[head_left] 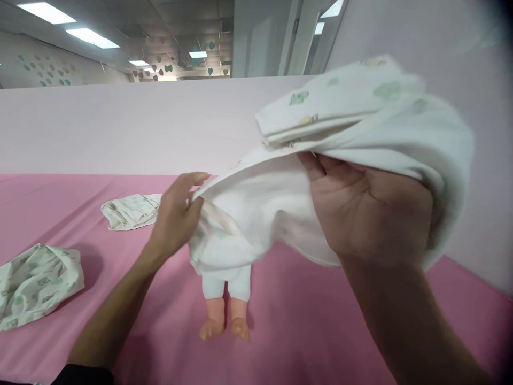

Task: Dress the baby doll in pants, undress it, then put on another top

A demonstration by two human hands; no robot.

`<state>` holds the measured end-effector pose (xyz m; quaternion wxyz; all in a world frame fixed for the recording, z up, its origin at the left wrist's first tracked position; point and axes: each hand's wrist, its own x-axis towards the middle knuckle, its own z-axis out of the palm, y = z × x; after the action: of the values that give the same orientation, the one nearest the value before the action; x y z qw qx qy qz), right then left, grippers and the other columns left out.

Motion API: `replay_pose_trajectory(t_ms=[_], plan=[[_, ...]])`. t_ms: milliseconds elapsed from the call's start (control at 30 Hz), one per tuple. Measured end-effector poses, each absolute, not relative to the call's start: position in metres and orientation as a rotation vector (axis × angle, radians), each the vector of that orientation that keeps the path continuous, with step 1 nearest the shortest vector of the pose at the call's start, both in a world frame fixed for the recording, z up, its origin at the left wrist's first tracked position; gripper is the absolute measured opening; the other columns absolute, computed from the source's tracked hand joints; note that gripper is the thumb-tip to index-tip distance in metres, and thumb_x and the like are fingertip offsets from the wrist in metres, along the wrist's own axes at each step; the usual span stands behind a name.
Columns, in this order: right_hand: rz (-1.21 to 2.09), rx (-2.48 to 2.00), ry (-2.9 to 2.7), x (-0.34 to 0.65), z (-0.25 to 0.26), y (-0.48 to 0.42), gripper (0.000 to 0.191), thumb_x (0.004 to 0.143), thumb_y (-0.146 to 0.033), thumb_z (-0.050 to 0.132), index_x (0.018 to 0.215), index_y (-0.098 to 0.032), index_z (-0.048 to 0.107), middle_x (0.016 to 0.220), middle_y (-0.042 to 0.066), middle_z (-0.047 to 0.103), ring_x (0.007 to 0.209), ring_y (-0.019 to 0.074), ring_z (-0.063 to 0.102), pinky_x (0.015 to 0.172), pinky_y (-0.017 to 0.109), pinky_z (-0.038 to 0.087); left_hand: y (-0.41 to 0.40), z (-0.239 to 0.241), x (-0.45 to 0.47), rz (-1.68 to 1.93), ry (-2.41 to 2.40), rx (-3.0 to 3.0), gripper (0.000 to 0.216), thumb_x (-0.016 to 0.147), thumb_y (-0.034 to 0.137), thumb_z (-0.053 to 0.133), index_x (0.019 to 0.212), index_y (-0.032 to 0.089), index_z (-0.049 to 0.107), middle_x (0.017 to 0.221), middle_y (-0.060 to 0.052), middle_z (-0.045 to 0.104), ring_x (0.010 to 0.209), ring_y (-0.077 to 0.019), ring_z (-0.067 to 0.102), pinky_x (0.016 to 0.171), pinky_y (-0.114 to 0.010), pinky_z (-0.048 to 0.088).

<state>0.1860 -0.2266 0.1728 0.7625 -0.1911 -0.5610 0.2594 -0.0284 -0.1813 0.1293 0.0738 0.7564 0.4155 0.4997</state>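
Observation:
A baby doll [225, 310] lies on the pink sheet [304, 331], only its white-trousered legs and bare feet showing. A white printed cloth [360, 123] is stretched in the air above it and hides its upper body. My left hand [174, 216] pinches the cloth's near left edge, fingers closed on it. Raised at the right, my right hand [368, 208] grips the cloth from underneath, and the fabric drapes over its fingers and back.
A small folded printed garment [130, 211] lies on the pink sheet at the left. A larger crumpled green-printed cloth [36, 283] sits at the near left edge. A pale pink wall [120, 128] rises behind the surface.

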Motion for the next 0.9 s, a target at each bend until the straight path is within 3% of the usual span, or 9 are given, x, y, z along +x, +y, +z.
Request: replay_pose_trajectory(t_ms=[133, 400, 567, 700, 800, 900], plan=[[0.615, -0.543, -1.129, 0.206, 0.151, -0.208, 0.036, 0.086, -0.019, 0.052, 0.119, -0.030, 0.063, 0.110, 0.001, 0.071, 0.125, 0.0236, 0.056, 0.104, 0.047, 0.052, -0.167, 0.141, -0.056, 1.566, 1.472, 2.149, 0.034, 0.079, 0.013, 0.047, 0.105, 0.023, 0.066, 0.113, -0.003, 0.069, 0.105, -0.0206, 0.062, 0.087, -0.033, 0.050], [1.029, -1.091, -1.416, 0.232, 0.090, -0.198, 0.030, 0.090, -0.039, 0.056, 0.110, -0.022, 0.068, 0.121, 0.008, 0.068, 0.121, 0.0265, 0.059, 0.108, 0.047, 0.045, -0.165, 0.146, -0.070, 1.430, 1.603, 2.074, 0.031, 0.079, 0.018, 0.050, 0.102, 0.025, 0.070, 0.101, -0.004, 0.071, 0.084, -0.0204, 0.062, 0.071, -0.032, 0.046], [0.749, -1.509, -1.730, 0.232, 0.070, -0.201, 0.037, 0.090, -0.045, 0.055, 0.117, -0.021, 0.063, 0.122, 0.010, 0.066, 0.113, 0.0270, 0.062, 0.100, 0.048, 0.048, -0.181, 0.151, -0.065, 1.195, 1.634, 2.154, 0.029, 0.081, 0.018, 0.048, 0.094, 0.028, 0.071, 0.087, 0.000, 0.071, 0.069, -0.0166, 0.058, 0.058, -0.029, 0.039], [0.372, -1.350, -2.145, 0.211, 0.070, -0.194, 0.050, 0.090, -0.037, 0.054, 0.139, -0.027, 0.048, 0.139, 0.009, 0.054, 0.127, 0.0283, 0.051, 0.100, 0.047, 0.046, -0.195, 0.156, -0.064, 1.071, 1.421, 2.337, 0.030, 0.079, 0.014, 0.049, 0.093, 0.028, 0.072, 0.093, 0.003, 0.073, 0.078, -0.0163, 0.061, 0.065, -0.027, 0.043], [0.215, -1.223, -2.410, 0.196, 0.071, -0.185, 0.040, 0.093, -0.031, 0.047, 0.132, -0.026, 0.054, 0.120, 0.009, 0.064, 0.116, 0.0277, 0.056, 0.094, 0.044, 0.045, -0.205, 0.162, -0.073, 1.040, 1.349, 2.429, 0.028, 0.080, 0.017, 0.052, 0.094, 0.028, 0.073, 0.095, 0.003, 0.073, 0.081, -0.0167, 0.063, 0.067, -0.026, 0.045], [0.248, -1.315, -2.449, 0.190, 0.078, -0.181, 0.027, 0.096, -0.035, 0.041, 0.099, -0.022, 0.065, 0.091, 0.007, 0.068, 0.085, 0.0223, 0.060, 0.075, 0.036, 0.044, -0.211, 0.168, -0.088, 1.098, 1.484, 2.406, 0.021, 0.083, 0.023, 0.054, 0.090, 0.027, 0.074, 0.089, 0.002, 0.074, 0.076, -0.0166, 0.063, 0.064, -0.025, 0.044]])
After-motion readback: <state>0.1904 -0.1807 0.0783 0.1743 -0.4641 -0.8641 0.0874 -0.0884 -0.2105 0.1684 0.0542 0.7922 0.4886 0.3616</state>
